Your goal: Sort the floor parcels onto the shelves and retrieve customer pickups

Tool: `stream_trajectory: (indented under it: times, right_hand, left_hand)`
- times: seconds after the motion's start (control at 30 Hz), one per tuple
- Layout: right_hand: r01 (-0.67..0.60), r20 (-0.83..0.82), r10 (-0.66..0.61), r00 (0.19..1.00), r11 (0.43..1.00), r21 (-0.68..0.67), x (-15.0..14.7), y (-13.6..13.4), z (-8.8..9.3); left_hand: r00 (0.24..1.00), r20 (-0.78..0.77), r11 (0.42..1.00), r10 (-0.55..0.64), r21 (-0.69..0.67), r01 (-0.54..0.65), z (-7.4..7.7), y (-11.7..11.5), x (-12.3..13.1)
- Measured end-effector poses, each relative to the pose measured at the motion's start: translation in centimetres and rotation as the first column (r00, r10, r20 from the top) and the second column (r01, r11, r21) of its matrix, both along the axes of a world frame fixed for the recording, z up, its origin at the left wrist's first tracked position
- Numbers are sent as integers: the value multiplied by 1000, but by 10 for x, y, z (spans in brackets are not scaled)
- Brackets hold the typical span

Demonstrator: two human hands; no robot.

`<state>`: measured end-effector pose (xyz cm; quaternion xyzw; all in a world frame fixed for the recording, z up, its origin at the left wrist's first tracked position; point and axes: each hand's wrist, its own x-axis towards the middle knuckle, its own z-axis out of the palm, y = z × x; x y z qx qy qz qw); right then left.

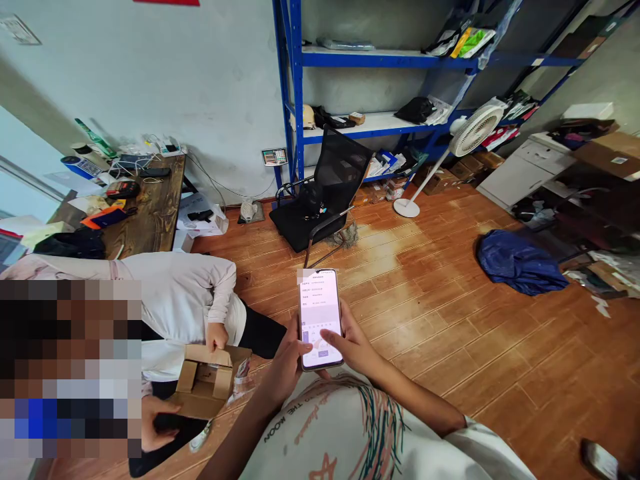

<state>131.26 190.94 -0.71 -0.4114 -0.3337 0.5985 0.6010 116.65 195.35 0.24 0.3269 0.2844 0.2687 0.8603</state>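
A smartphone point(320, 313) with a lit screen is held upright in front of my body by both hands. My left hand point(289, 353) wraps round its left edge, the thumb lying over the lower screen. From the right side my right hand point(354, 343) grips the phone, its thumb over the keyboard area at the bottom. Rows of text fill the upper screen, too small to read. The fingers behind the phone are mostly hidden.
On my left a seated person in white point(175, 287) holds an open cardboard box point(205, 383). A wooden desk point(160, 207) carries clutter behind them. Ahead are a black chair point(320, 193), blue shelving point(380, 61) and a standing fan point(475, 132). A blue bag point(520, 261) lies on the floor.
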Motion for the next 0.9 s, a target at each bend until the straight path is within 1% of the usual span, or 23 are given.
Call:
stream_trajectory:
  times: [0.13,0.23,0.27,0.4,0.47,0.7,0.87,0.9]
  right_hand:
    - [-49,-3,49,999,998,36,4,-5,1]
    - [-83,2,83,997,996,40,6,-10,0]
    - [-88,0,88,996,995,43,6,-12,0]
    - [-76,-9,76,997,996,50,6,-16,0]
    - [-76,-13,77,997,996,50,5,-17,1]
    - [-114,-35,117,993,990,79,6,-24,-1]
    - [-131,-10,132,991,989,74,3,-30,-2]
    - [-125,-7,126,992,990,67,2,-31,-2]
  left_hand:
    - [996,-94,998,10,65,-4,4,-7,3]
    - [988,-152,994,19,110,-2,2,-11,2]
    - [991,-136,995,20,103,-6,1,-12,2]
    - [1000,16,999,21,24,-21,-3,-15,-2]
    - [999,25,999,33,2,-33,-2,-17,-3]
    - [993,-93,997,71,4,-71,9,-24,3]
    - [968,-229,993,97,92,-78,9,-28,5]
    - [968,-231,993,96,92,-77,8,-28,5]
